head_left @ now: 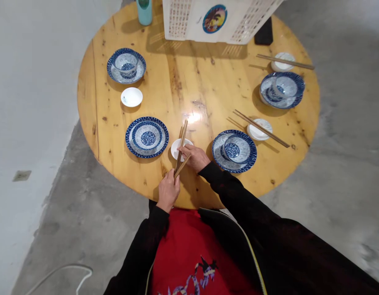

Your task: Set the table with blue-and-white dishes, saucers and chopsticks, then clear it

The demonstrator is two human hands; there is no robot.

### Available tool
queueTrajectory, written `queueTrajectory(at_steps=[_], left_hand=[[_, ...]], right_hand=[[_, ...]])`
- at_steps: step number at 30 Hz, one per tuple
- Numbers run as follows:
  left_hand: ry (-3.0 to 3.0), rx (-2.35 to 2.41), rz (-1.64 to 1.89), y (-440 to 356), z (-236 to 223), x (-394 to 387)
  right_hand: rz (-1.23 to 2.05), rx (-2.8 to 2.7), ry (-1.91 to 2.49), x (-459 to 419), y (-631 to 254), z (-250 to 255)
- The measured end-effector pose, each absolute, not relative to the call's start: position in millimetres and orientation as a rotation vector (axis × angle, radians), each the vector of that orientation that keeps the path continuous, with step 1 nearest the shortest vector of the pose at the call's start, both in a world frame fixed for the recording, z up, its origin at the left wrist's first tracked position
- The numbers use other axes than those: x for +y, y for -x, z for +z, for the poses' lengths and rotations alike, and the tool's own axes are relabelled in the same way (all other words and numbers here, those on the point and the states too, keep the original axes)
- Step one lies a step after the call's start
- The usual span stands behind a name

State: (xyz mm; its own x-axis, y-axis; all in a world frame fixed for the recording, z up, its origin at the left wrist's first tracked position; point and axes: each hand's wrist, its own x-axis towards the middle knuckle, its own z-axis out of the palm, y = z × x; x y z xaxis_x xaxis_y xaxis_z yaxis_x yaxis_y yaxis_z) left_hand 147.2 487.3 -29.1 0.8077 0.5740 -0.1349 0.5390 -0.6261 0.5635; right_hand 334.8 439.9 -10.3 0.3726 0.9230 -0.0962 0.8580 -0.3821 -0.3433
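The chopsticks [181, 147] were thin, brown and wooden, lying across a small white dish [179, 148] at lower centre. The left hand [167, 190] pinched their near ends, and the right hand [196, 158] pinched them beside the dish.

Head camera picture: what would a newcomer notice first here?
Both hands meet at the near edge of the round wooden table: the left hand grips a pair of chopsticks over a small white dish, which the right hand touches. Blue patterned plates with bowls ring the table, and a white basket stands at the far edge.
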Motion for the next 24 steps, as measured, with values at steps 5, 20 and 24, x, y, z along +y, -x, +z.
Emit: queueTrajectory(at_steps=[5,20,24], left_hand=[[-2.378,0.822,0.082,-147.2,-30.7,487.4],[-2.174,0.931,0.367,-135.0,-3.6,503.7],[-1.926,1.09,0.478,-122.1,16.3,516.1]], right_hand=[[0.402,-1.582,2.415,439.2,-334.3,-11.3],[0.273,-1.423,2.333,415.7,-345.4,-3.1],[0.235,-1.126,2.154,396.0,-339.9,11.3]])
